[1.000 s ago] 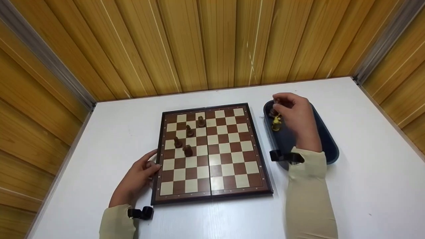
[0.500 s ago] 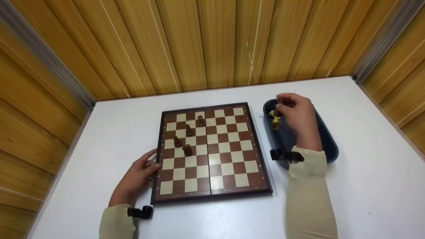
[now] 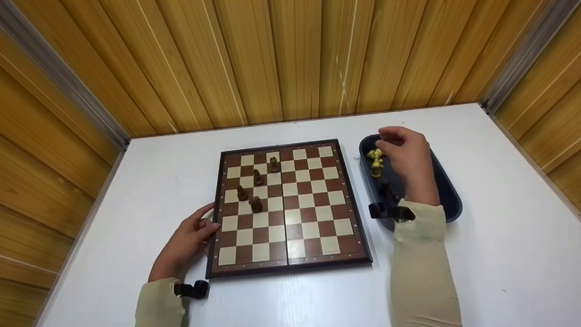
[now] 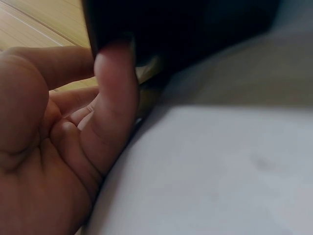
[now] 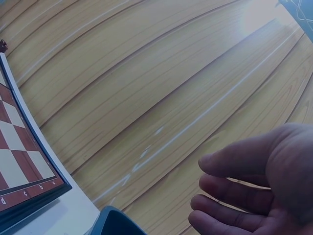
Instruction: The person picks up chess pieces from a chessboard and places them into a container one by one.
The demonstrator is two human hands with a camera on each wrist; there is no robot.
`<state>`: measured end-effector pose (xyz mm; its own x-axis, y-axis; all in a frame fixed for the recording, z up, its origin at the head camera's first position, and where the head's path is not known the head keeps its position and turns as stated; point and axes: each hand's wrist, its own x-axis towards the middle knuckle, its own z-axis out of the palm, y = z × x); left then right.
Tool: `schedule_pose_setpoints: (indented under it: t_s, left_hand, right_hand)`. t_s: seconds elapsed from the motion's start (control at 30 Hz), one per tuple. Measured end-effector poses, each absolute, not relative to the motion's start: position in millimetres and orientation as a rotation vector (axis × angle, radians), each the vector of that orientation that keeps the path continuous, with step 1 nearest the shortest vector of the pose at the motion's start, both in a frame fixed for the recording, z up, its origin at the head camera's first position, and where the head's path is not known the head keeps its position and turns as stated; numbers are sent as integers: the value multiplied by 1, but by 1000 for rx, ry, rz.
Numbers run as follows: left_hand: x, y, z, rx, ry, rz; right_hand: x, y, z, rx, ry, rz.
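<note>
In the head view, my left hand (image 3: 189, 236) grips the left edge of a brown and cream chessboard (image 3: 290, 269). Its thumb presses the dark board edge (image 4: 171, 34) in the left wrist view. Several brown chess pieces (image 3: 256, 204) stand on the board's left half. Over the far end of a dark blue tray (image 3: 455, 211), my right hand (image 3: 408, 156) hovers with loosely bent fingers. Nothing shows between its fingers (image 5: 234, 156) in the right wrist view. Yellow chess pieces (image 3: 376, 163) lie in the tray beside that hand, and a dark piece (image 3: 386, 190) lies nearer the wrist, partly hidden.
A white table (image 3: 136, 181) carries the board and the tray, which stands just right of the board. Wood-look panel walls (image 3: 299, 63) rise behind the table and at both sides. Black camera straps (image 3: 193, 290) sit on both wrists.
The dark piece held in my right fingers has left them, and a dark piece now lies in the tray near the wrist. My left hand and the pieces on the board stay put.
</note>
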<state>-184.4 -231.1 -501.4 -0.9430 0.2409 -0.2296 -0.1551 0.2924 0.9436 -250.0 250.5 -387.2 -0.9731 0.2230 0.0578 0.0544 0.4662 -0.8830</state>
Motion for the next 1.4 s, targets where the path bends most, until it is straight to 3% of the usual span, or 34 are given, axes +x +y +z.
schedule_pose_setpoints:
  t_s: [0.73, 1.4]
  left_hand:
    - [-184, -229, -501, 32, 2270, 1671]
    - [-183, -229, -500, 55, 2193, 1728]
  right_hand:
    - [-252, 228, -386, -146, -2601, 1493]
    - [-251, 201, -388, 133, -2648, 1437]
